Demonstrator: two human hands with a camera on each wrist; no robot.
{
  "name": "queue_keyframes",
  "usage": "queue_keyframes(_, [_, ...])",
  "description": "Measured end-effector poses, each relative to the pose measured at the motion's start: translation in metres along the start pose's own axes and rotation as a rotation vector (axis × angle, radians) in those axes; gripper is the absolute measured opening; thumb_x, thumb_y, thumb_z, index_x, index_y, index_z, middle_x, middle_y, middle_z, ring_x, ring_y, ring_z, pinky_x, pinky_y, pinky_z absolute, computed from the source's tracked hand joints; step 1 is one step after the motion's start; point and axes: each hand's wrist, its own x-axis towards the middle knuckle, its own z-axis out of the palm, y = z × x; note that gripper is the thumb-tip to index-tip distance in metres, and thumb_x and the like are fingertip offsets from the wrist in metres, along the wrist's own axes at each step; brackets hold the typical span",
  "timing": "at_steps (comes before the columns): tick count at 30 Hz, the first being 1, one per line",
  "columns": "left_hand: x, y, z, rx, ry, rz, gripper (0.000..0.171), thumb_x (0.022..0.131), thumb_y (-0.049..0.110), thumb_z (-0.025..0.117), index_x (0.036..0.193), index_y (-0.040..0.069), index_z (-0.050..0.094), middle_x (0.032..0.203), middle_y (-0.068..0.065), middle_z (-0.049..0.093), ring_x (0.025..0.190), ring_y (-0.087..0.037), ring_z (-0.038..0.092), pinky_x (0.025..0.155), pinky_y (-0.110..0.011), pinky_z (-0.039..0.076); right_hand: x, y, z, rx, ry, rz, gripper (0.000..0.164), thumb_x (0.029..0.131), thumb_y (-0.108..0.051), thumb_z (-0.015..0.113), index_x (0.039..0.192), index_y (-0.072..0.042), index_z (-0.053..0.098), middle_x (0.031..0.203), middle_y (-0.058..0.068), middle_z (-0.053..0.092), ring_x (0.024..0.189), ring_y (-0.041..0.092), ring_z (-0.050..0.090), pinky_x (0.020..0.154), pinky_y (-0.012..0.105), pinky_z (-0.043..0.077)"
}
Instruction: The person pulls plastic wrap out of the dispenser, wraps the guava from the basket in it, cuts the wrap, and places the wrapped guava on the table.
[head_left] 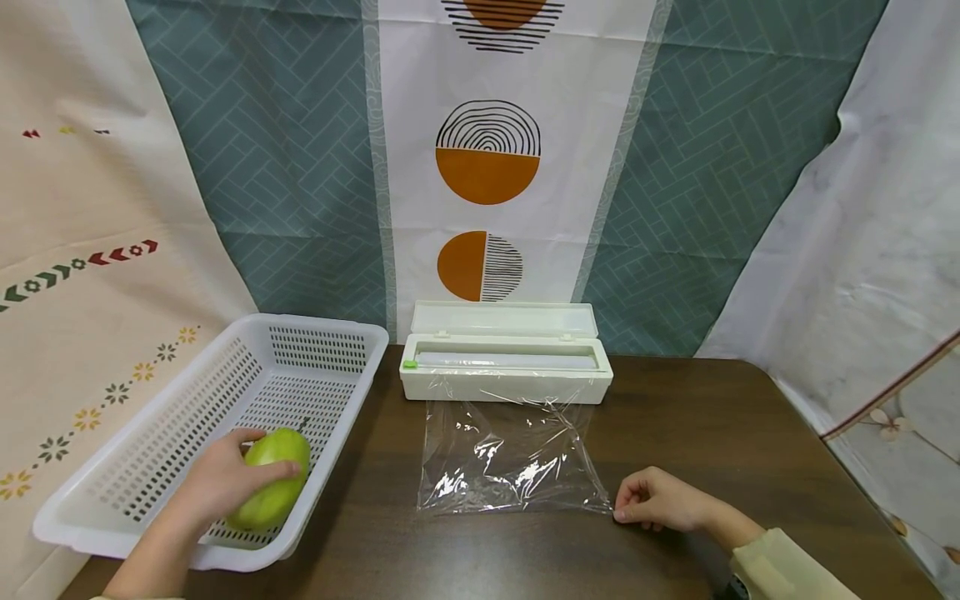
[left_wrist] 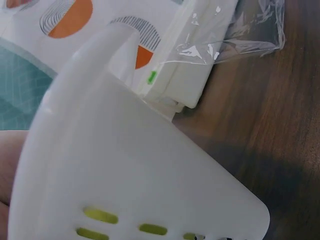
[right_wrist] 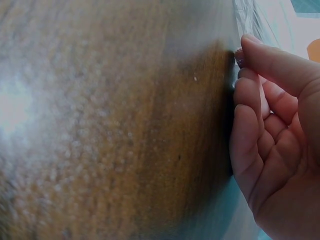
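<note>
My left hand (head_left: 221, 477) grips a green pear (head_left: 279, 492) inside the white slotted basket (head_left: 367, 377), thumb across its near side and fingers on its far side. In the left wrist view, the basket wall (left_wrist: 135, 165) hides most of that hand, and bits of green show through its slots. My right hand (head_left: 663, 500) pinches the near right corner of a sheet of clear plastic wrap (head_left: 495, 458) between thumb and fingertips. This sheet stretches over the table from a white wrap dispenser (head_left: 506, 385), whose lid (head_left: 502, 319) stands up and whose roll shows inside.
The dark wooden table (head_left: 690, 417) carries the basket on the left and the dispenser at the back middle. A green slider (head_left: 410, 364) sits at the dispenser's left end. Patterned cloths (head_left: 300, 167) hang behind and at both sides.
</note>
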Motion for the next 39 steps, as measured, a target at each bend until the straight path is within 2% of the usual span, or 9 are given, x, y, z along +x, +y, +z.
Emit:
queue_keyframes(8, [-0.005, 0.005, -0.005, -0.041, 0.017, 0.003, 0.097, 0.076, 0.044, 0.075, 0.137, -0.015, 0.029, 0.117, -0.037, 0.051, 0.087, -0.031, 0.059, 0.065, -0.035, 0.052, 0.000, -0.001, 0.000, 0.005, -0.001, 0.000, 0.020, 0.090, -0.018, 0.064, 0.086, 0.002, 0.065, 0.065, -0.006, 0.056, 0.054, 0.002, 0.049, 0.047, 0.023, 0.045])
queue_keyframes(12, [-0.007, 0.010, -0.008, -0.051, 0.049, 0.018, 0.096, 0.075, 0.043, 0.076, 0.137, -0.015, 0.029, 0.116, -0.038, 0.050, 0.086, -0.032, 0.060, 0.064, -0.038, 0.053, -0.001, 0.000, 0.000, 0.009, 0.000, -0.003, 0.020, 0.090, -0.018, 0.064, 0.086, 0.002, 0.065, 0.064, -0.007, 0.056, 0.054, 0.001, 0.049, 0.047, 0.023, 0.045])
queue_keyframes(16, [-0.009, 0.017, -0.012, -0.038, 0.078, 0.037, 0.094, 0.076, 0.043, 0.076, 0.137, -0.013, 0.031, 0.116, -0.038, 0.051, 0.084, -0.032, 0.060, 0.063, -0.038, 0.053, 0.000, 0.002, 0.000, 0.008, 0.000, -0.003, 0.020, 0.089, -0.019, 0.064, 0.086, 0.001, 0.065, 0.064, -0.008, 0.055, 0.053, 0.001, 0.049, 0.047, 0.022, 0.045])
queue_keyframes(25, [-0.014, 0.032, -0.019, -0.013, 0.115, 0.030, 0.097, 0.076, 0.048, 0.074, 0.140, -0.008, 0.029, 0.119, -0.036, 0.051, 0.087, -0.034, 0.059, 0.063, -0.038, 0.052, 0.000, 0.003, -0.001, 0.020, -0.002, -0.012, 0.019, 0.089, -0.018, 0.064, 0.086, 0.000, 0.066, 0.064, -0.007, 0.056, 0.053, 0.002, 0.049, 0.047, 0.023, 0.045])
queue_keyframes(31, [-0.015, 0.041, -0.018, -0.017, 0.171, 0.069, 0.095, 0.075, 0.048, 0.075, 0.140, -0.006, 0.033, 0.121, -0.034, 0.051, 0.094, -0.039, 0.058, 0.066, -0.041, 0.052, 0.000, 0.004, -0.001, 0.031, -0.005, -0.021, 0.018, 0.090, -0.017, 0.064, 0.086, 0.001, 0.066, 0.065, -0.006, 0.057, 0.053, 0.001, 0.049, 0.047, 0.023, 0.045])
queue_keyframes(39, [-0.015, 0.055, -0.015, -0.018, 0.249, 0.132, 0.089, 0.073, 0.045, 0.077, 0.137, -0.004, 0.040, 0.119, -0.031, 0.054, 0.093, -0.038, 0.058, 0.067, -0.041, 0.050, 0.000, 0.005, -0.001, 0.030, -0.004, -0.019, 0.018, 0.090, -0.017, 0.064, 0.087, 0.001, 0.066, 0.065, -0.007, 0.057, 0.053, 0.001, 0.049, 0.047, 0.023, 0.045])
